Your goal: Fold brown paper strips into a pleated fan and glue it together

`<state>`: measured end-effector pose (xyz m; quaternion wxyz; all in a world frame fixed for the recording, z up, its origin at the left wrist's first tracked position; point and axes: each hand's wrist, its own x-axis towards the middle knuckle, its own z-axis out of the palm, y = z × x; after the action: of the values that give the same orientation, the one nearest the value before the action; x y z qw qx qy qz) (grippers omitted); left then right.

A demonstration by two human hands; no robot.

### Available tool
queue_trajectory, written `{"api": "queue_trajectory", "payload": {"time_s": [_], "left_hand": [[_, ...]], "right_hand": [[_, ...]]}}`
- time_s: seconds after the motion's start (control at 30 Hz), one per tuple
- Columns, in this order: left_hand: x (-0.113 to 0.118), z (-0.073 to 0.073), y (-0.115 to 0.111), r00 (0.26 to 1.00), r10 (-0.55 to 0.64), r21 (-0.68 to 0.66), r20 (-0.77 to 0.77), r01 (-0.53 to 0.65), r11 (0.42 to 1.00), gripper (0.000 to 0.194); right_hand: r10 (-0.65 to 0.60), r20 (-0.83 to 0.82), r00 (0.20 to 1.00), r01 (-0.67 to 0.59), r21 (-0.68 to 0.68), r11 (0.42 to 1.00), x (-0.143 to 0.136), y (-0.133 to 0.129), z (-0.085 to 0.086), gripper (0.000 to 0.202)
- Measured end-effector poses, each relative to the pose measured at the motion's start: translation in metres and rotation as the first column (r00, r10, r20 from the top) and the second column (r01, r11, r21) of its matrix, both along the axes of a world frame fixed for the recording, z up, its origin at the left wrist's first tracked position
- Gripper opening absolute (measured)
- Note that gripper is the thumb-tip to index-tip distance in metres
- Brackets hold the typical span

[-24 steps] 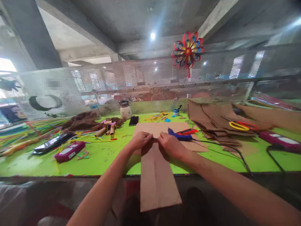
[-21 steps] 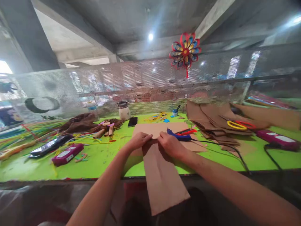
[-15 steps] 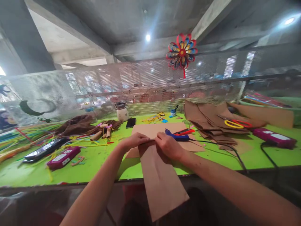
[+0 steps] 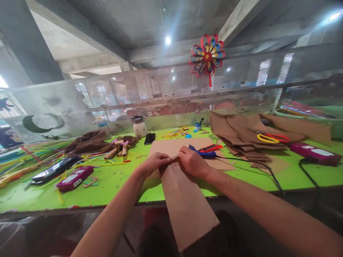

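A long strip of brown kraft paper (image 4: 189, 203) hangs from my hands down over the table's front edge. Its far end is rolled or folded into a narrow edge. My left hand (image 4: 157, 162) pinches this edge on the left, fingers closed. Close beside it, my right hand (image 4: 191, 162) grips the same edge with curled fingers. Beneath both hands lies a flat brown sheet (image 4: 163, 147). A blue glue gun (image 4: 205, 154) rests just beyond my right hand, next to a red-handled tool (image 4: 214, 147) that I cannot make out fully.
Stacked brown paper (image 4: 233, 135) with yellow-and-red scissors (image 4: 270, 138) lies at the right, near a purple power strip (image 4: 314, 153). A black cable (image 4: 249, 162) crosses the green table (image 4: 112, 189). Leftward are another purple power strip (image 4: 75, 178), paper rolls (image 4: 115, 151) and a phone (image 4: 149, 139).
The paper strip and both hands have shifted slightly right in view as the camera moved a little. Both hands keep hold of the rolled or folded edge.
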<state>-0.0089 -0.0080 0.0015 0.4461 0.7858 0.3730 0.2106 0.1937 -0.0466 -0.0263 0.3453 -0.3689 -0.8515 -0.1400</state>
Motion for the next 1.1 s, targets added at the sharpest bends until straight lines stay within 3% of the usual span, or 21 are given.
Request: {"api": "queue_trajectory", "payload": {"time_s": [0.17, 0.27, 0.33, 0.4, 0.5, 1.1], "left_hand": [[-0.001, 0.006, -0.006, 0.999, -0.034, 0.007, -0.015, 0.034, 0.999, 0.043], [0.001, 0.006, -0.009, 0.997, -0.073, 0.029, -0.003, 0.074, 0.997, 0.041], [0.003, 0.006, -0.01, 0.996, -0.086, 0.043, 0.01, 0.086, 0.995, 0.04], [0.005, 0.005, -0.011, 0.995, -0.097, 0.048, 0.025, 0.096, 0.994, 0.039], [0.006, 0.005, -0.013, 0.991, -0.126, 0.062, 0.045, 0.123, 0.99, 0.039], [0.014, 0.007, -0.019, 0.986, -0.074, 0.319, -0.147, 0.118, 0.94, 0.04]], "right_hand": [[0.111, -0.332, 0.937, -0.182, -0.189, 0.965, 0.005, 0.005, 0.006, 0.017], [0.003, -0.573, 0.82, -0.305, -0.432, 0.849, 0.01, 0.011, 0.012, 0.029], [-0.062, -0.624, 0.779, -0.374, -0.542, 0.752, 0.012, 0.014, 0.013, 0.024], [-0.065, -0.61, 0.789, -0.403, -0.595, 0.696, 0.012, 0.015, 0.013, 0.019], [-0.058, -0.597, 0.8, -0.422, -0.63, 0.651, 0.008, 0.014, 0.01, 0.04], [-0.118, -0.557, 0.822, -0.305, -0.606, 0.735, 0.005, 0.023, 0.004, 0.032]]}}
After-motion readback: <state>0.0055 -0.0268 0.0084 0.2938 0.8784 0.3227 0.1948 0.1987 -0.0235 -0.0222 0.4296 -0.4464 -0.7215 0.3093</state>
